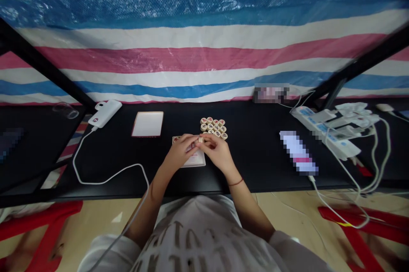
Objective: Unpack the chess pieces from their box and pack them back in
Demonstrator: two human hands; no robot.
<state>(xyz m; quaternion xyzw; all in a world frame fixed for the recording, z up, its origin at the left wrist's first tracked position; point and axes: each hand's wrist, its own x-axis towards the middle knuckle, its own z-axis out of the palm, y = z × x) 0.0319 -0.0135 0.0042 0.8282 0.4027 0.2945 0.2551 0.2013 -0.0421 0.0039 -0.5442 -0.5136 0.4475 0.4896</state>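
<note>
A pale round Chinese chess piece is pinched between the fingertips of my left hand and my right hand, which meet in front of me. Below them lies a shallow white box, partly covered by my left hand. A few pieces with red characters show at its far left corner. Just beyond my right hand, several more Chinese chess pieces stand in rows on the black table, marked in red and black. My fingers hide the nearest of them.
To the left lies an open box lid with a white inside. A white power bank trails a cable toward my left arm. On the right are a blurred phone and a power strip with plugs and cables. A striped sheet hangs behind.
</note>
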